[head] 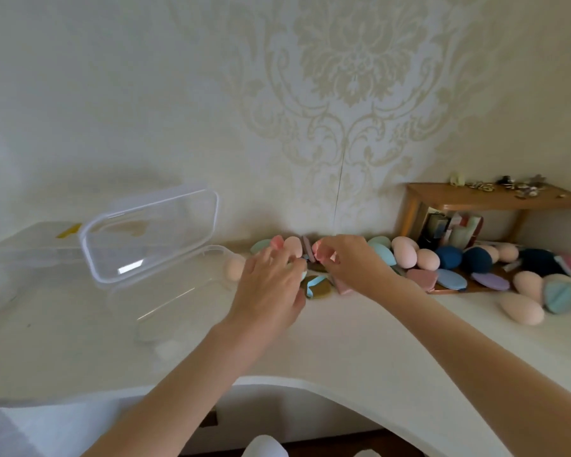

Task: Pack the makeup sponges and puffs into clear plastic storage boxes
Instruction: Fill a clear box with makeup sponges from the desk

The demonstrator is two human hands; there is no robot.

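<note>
Desk (360,341): white, with a curved near edge; it runs from left to right against a pale patterned wall (277,94).
Wooden shelf (495,200): far right on the desk, small trinkets on top, upright items packed beneath it.
Open box (165,291): clear plastic, left of centre on the desk; its lid (150,232) stands tilted up behind it.
Second box (33,245): clear, lidded, at the far left behind the open one, with a yellow patch on top.
Sponges and puffs (449,265): a loose row along the far edge of the desk from the centre to the right; peach egg shapes, teal and dark blue rounds, flat pink, blue and lilac puffs.
Lone peach sponge (234,268): just right of the open box, apart from the row.
Left hand (271,291): over the centre of the row, fingers curled down around a pale blue puff (305,275), mostly hidden by the hand.
Right hand (350,262): just beside the left, fingertips pinching a pink piece (320,253) above the pile; blur hides its shape.
</note>
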